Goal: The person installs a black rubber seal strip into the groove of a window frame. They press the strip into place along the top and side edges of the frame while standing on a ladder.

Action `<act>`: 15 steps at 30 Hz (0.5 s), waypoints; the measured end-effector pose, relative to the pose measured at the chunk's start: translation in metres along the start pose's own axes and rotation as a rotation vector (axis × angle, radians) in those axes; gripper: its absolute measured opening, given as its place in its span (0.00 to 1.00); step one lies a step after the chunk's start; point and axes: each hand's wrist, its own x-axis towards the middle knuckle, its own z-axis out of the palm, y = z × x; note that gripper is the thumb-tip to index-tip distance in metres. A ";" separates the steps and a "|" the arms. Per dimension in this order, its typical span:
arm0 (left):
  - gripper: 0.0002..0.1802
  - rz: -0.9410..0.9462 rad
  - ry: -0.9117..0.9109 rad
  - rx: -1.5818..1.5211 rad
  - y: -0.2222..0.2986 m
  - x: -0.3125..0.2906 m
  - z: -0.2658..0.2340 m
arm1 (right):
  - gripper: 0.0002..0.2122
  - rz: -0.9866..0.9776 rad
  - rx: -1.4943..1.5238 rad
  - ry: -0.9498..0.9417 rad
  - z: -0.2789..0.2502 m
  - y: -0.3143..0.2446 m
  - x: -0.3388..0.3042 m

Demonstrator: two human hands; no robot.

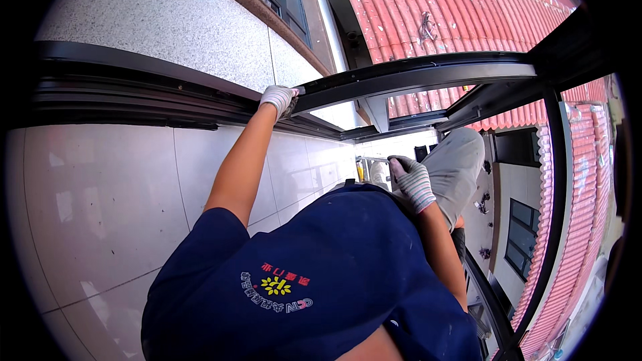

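Observation:
My left hand (279,101), in a white striped work glove, is closed at the corner where two black metal window frame bars (414,79) meet. A small pale grey piece (299,90) shows at its fingertips; its kind is too small to tell. Beside my bent knee, my right hand (414,182), in a matching striped glove, has its fingers curled in. A thin metal bar (376,159) runs up to that hand; I cannot tell whether the hand holds it.
Large pale tiles (100,207) lie below to the left, beyond a long black rail (147,90). Outside the frame are red corrugated roofs (461,17), a speckled wall (167,20) and a lower building with windows (521,227). A black upright (558,160) stands at right.

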 end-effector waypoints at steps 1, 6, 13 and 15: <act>0.19 0.018 0.033 0.236 -0.019 0.035 -0.018 | 0.15 0.007 -0.011 -0.035 0.004 -0.006 -0.001; 0.29 -0.037 0.040 0.715 -0.022 0.077 -0.015 | 0.15 -0.011 -0.008 -0.021 0.003 -0.009 0.000; 0.25 0.100 -0.051 1.208 0.007 0.065 -0.008 | 0.16 0.028 0.023 -0.032 0.001 -0.001 0.009; 0.24 0.058 -0.025 1.016 0.002 0.078 -0.008 | 0.16 0.018 0.016 -0.041 0.002 0.006 0.011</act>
